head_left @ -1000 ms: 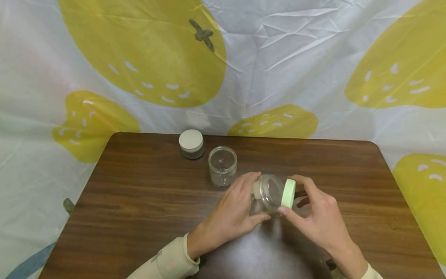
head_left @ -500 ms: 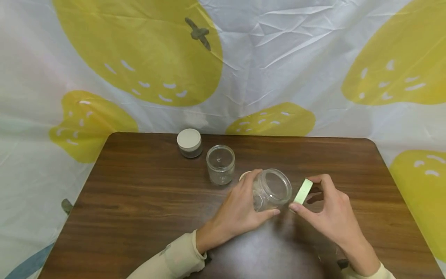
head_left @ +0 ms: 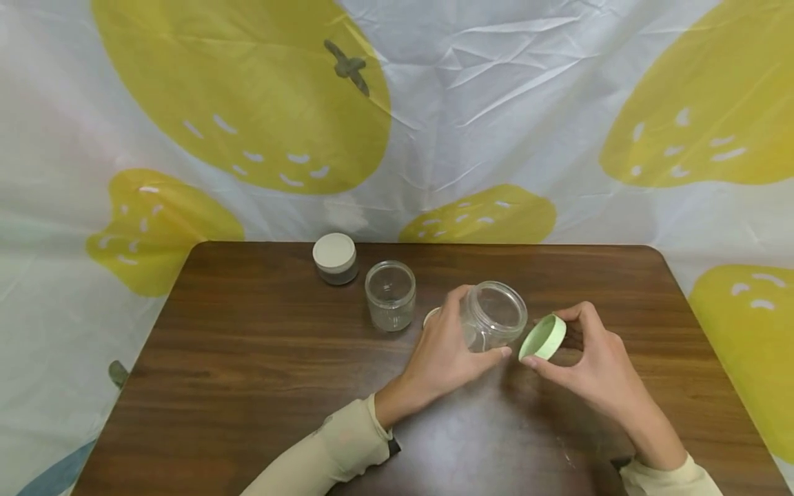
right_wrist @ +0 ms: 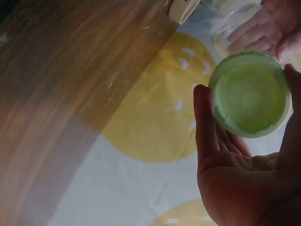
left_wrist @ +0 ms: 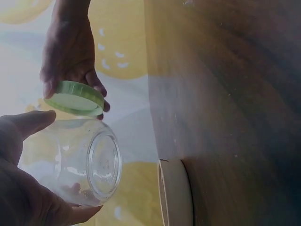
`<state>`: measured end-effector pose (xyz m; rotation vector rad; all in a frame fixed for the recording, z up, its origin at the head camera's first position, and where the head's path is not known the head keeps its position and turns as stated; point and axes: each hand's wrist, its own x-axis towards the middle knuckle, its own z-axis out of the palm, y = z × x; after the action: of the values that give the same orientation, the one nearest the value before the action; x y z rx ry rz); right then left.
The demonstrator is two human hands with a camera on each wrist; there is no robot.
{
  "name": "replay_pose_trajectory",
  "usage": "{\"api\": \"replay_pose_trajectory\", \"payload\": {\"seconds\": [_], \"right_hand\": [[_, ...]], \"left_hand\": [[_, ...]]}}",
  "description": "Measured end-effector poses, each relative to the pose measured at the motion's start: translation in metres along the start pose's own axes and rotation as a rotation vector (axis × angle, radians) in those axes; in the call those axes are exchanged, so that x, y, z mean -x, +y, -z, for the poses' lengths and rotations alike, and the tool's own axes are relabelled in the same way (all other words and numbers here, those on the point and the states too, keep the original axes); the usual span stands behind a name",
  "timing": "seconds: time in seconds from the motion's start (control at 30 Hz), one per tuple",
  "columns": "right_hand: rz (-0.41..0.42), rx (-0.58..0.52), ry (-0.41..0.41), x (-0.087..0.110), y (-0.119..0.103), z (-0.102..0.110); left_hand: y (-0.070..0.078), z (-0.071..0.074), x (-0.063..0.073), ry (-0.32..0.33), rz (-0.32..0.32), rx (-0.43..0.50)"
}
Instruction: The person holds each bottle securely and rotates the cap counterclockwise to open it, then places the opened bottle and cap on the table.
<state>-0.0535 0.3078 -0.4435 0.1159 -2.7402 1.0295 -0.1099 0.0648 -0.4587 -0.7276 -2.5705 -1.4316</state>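
Observation:
My left hand [head_left: 443, 358] grips a clear jar [head_left: 477, 331] round its side. The jar is tilted, its lidless mouth facing up and to the right in the head view; nothing shows inside it. In my right hand [head_left: 598, 365], a light green lid [head_left: 544, 337] is pinched by its edge between thumb and fingers. The lid is apart from the jar, just right of its mouth, with its hollow inner side turned up toward the head camera. From the right wrist, the round green lid [right_wrist: 251, 96] faces the camera, the left hand beyond it.
A second clear jar [head_left: 391, 303] without a lid stands behind my left hand. Farther back is a small jar with a white lid [head_left: 335, 252]. A cream round lid [left_wrist: 176, 195] lies on the brown table [head_left: 248, 386], mostly hidden by my left hand in the head view.
My right hand has drawn the green lid off to the right, away from the jar's mouth, and tilted its inside upward. The left hand has turned the jar's mouth further up.

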Motion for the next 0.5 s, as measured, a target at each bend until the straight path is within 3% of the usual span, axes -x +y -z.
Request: {"api": "replay_pose_trajectory", "payload": {"seconds": [0.23,0.5], "right_hand": [[-0.044,-0.061,-0.07,-0.015,0.009,-0.003],[-0.068,-0.079,-0.067,-0.03,0.016,-0.006]], "left_hand": [[-0.001,-0.004,-0.013,-0.003,0.146,0.017],[-0.002,-0.01,-0.031,0.036,0.203,0.079]]}}
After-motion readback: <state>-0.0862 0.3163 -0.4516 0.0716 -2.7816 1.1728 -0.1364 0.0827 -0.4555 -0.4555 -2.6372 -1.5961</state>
